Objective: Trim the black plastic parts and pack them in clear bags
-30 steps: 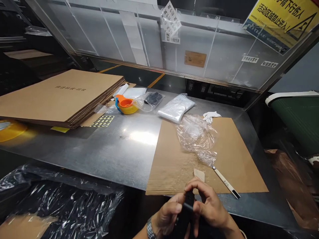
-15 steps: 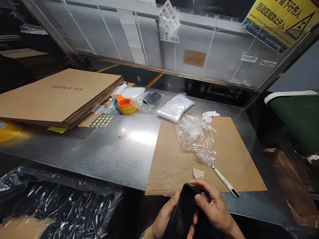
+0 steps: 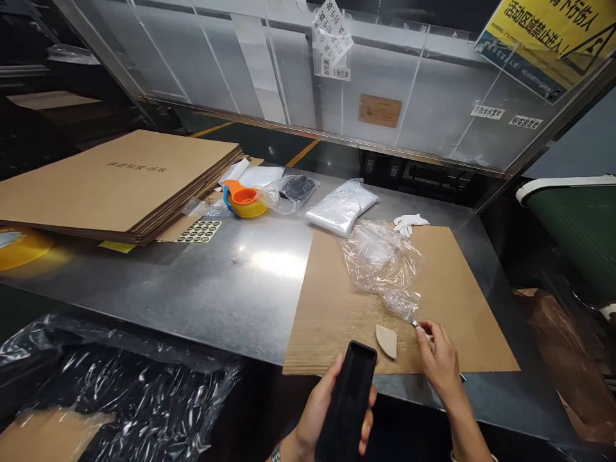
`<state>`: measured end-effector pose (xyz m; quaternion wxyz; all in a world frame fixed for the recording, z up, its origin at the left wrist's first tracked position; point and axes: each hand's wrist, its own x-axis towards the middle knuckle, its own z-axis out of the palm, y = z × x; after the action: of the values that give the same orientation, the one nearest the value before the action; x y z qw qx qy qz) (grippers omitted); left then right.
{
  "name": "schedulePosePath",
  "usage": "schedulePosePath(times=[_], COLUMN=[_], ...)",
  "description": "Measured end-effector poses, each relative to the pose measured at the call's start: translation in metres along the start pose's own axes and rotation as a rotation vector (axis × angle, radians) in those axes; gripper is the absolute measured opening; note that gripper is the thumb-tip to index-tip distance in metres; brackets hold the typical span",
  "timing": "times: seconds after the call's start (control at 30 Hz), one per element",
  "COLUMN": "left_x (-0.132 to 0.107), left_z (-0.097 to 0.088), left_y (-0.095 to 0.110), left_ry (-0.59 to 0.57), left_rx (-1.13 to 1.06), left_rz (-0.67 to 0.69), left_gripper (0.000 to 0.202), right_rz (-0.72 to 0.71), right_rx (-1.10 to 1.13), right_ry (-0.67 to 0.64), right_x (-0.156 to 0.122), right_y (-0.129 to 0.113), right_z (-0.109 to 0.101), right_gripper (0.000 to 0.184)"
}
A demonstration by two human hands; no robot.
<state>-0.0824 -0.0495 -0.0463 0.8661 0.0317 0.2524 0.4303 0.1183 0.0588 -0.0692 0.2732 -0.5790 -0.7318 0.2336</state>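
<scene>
My left hand (image 3: 321,410) grips a black phone (image 3: 347,401), screen up, just in front of the table's near edge. My right hand (image 3: 439,360) rests on the cardboard sheet (image 3: 337,308), its fingers closed over a thin white tool with a metal tip (image 3: 414,323); most of the tool is hidden under the hand. A small beige wedge-shaped piece (image 3: 387,340) lies on the cardboard between the two hands. Crumpled clear plastic film (image 3: 380,263) lies just beyond the tool's tip.
On the metal table (image 3: 231,289) stand a stack of flat cardboard (image 3: 120,183), orange and yellow funnels (image 3: 243,200), a dot sticker sheet (image 3: 198,231), clear bags (image 3: 341,206) and a white glove (image 3: 409,222). Black plastic wrap (image 3: 115,391) sits below left, a green bin (image 3: 572,231) at right.
My right hand left the phone and moved right onto the white tool. My left hand alone now holds the phone, tilted flat with its screen up.
</scene>
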Motion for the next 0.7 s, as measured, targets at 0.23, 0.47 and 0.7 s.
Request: schedulePosePath(times=[0.23, 0.47, 0.7], left_x=[0.003, 0.002, 0.006], left_z=[0.004, 0.005, 0.005], left_y=[0.007, 0.023, 0.028], left_ry=[0.107, 0.184, 0.217], left_rx=[-0.104, -0.168, -0.18], left_rz=[0.097, 0.234, 0.294], left_gripper=[0.062, 0.053, 0.052], right_rz=[0.002, -0.049, -0.144], right_rx=[-0.266, -0.09, 0.245], right_ry=[0.059, -0.117, -0.356], right_x=[0.004, -0.026, -0.05], right_y=[0.049, 0.005, -0.061], right_z=[0.0, -0.011, -0.013], right_gripper=[0.026, 0.024, 0.023])
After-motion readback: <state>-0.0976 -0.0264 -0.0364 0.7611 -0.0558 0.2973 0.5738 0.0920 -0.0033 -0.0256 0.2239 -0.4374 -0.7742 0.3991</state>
